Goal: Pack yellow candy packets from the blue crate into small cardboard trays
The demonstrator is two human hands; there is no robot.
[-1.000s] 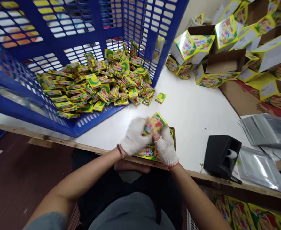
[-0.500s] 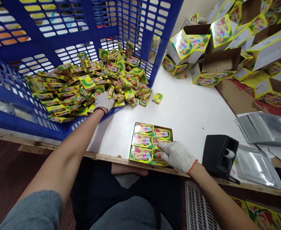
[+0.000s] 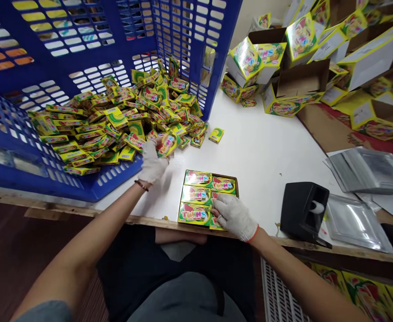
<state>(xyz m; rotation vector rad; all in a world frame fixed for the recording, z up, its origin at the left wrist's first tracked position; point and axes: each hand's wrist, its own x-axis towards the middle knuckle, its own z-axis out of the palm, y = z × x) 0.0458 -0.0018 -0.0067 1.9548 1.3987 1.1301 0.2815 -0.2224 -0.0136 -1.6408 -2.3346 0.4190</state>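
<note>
On the white tabletop (image 3: pixel 266 152), close to its wooden front edge: one shallow brown cardboard tray (image 3: pixel 237 185), open-topped. It holds flat yellow-and-green packets printed "TWINS" (image 3: pixel 196 194), laid face up in two columns, edges touching.

Right hand (image 3: pixel 234 217), in a white knit glove with an orange cuff: laid palm down over the tray's near right corner. The fingers are loosely stretched out and rest on the packets there, gripping nothing.

Left hand (image 3: pixel 152 161), in a matching white glove, dark band at the wrist: raised at the mouth of the crate. The fingers are curled tight around a small clutch of yellow-and-green packets (image 3: pixel 166 144). Their number cannot be told, as that spot is blurred.

Large blue slotted plastic crate (image 3: pixel 92 188): tipped on its side at the left of the tabletop, open mouth facing right, toward the tray.

Loose heap of the same packets (image 3: pixel 116 120): piled on the crate's lower wall, spilling to its lip.

Single stray packet (image 3: pixel 216 134): flat on the tabletop just outside the crate's mouth, apart from the heap.

Black box-shaped dispenser (image 3: pixel 303 210): right of the tray, near the front edge, with something white showing in its opening.

Silvery foil pouches (image 3: pixel 367 174): lying flat, beyond and to the right of the dispenser.

Printed yellow cardboard cartons (image 3: pixel 283 67): jumbled at the far right, several open with brown insides showing.
</note>
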